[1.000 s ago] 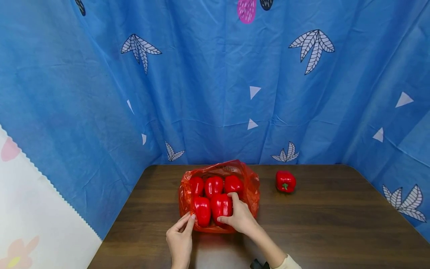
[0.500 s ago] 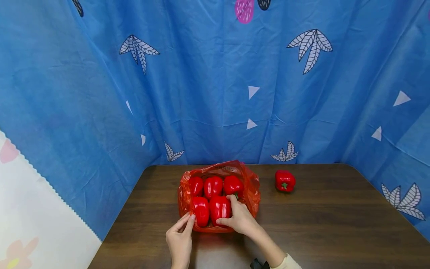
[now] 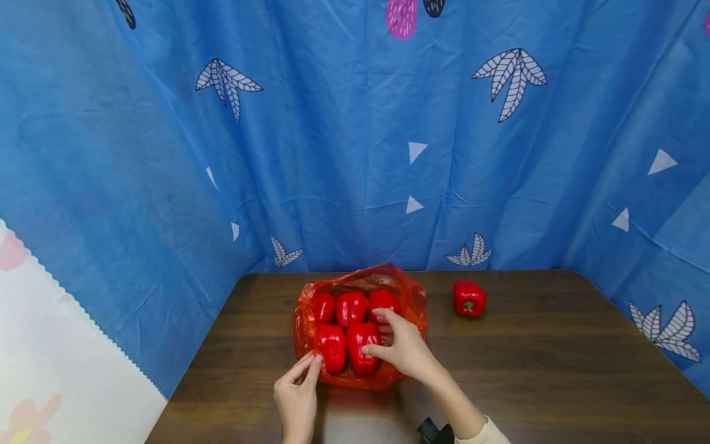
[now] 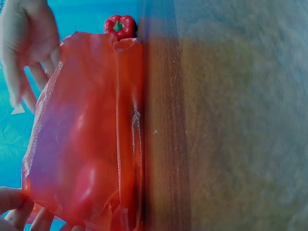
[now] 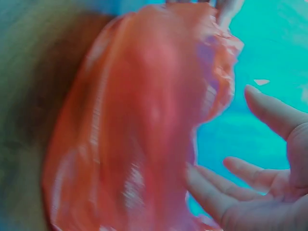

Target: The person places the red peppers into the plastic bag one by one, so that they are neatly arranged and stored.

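Observation:
An opened red plastic bag (image 3: 415,297) stands on the table with several shiny red bell peppers inside. My left hand (image 3: 297,394) pinches the bag's near left rim between thumb and fingers; the left wrist view shows these fingers (image 4: 18,208) at the bag's edge. Over the bag's right side hovers my right hand (image 3: 407,350), its fingers spread and parted from the front right bell pepper (image 3: 360,353). In the right wrist view nothing lies between the thumb and fingers (image 5: 211,192). The bag's wall veils the peppers in both wrist views.
One more red bell pepper (image 3: 469,298), green stem facing forward, lies on the brown wooden table (image 3: 532,357) right of the bag. A blue patterned curtain (image 3: 344,135) hangs behind the table and along its sides. A white cloth (image 3: 61,345) is at the left.
My right hand has let go of the front right bell pepper and lifted slightly up and right, fingers spreading. The left hand keeps its pinch on the bag's rim.

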{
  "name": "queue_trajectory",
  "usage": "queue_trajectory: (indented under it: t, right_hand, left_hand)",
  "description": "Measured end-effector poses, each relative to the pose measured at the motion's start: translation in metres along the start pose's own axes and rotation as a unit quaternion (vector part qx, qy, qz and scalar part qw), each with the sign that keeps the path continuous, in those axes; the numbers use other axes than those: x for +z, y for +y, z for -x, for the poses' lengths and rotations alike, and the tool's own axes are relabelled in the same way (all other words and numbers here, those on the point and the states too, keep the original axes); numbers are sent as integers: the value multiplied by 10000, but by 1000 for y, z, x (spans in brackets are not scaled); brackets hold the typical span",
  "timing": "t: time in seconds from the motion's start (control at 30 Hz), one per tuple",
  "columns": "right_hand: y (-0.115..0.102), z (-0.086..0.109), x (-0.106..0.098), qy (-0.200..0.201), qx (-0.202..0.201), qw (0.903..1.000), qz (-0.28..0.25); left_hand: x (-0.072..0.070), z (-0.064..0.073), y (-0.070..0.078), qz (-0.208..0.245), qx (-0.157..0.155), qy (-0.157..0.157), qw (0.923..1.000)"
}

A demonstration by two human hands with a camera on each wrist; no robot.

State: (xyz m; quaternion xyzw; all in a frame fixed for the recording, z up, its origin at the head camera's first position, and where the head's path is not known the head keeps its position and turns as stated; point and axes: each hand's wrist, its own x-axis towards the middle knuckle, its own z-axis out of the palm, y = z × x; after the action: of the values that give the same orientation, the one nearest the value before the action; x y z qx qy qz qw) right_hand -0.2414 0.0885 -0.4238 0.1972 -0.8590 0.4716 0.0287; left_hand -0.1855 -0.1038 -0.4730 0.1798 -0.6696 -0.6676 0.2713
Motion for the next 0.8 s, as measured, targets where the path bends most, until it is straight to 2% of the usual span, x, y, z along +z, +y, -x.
queue_trajectory:
  t: [0.17,0.23,0.33,0.43,0.57,0.7,0.8]
  right_hand:
    - [-5,-1,-27,386,-292,9958,-772]
    - [-2,-2,-42,724,-436,9899,-1136]
    - [10,-6,-67,1387,-544,9759,-1592]
    - [27,-11,-91,2101,-263,9604,-1811]
    - [54,-18,-121,2716,482,9503,-1447]
    - [81,-20,-145,2741,1191,9501,-897]
    - [98,-20,-156,2462,1618,9535,-641]
  left_hand:
    - [0,0,0,-10,-23,-1,10000]
    - [0,0,0,-15,-39,-7,10000]
    - [0,0,-1,3,-29,8,10000]
    - [-1,0,-1,12,25,32,10000]
    - [-1,-1,-1,23,60,50,10000]
    - [-1,0,-1,14,23,52,10000]
    - [0,0,0,-21,-1,49,10000]
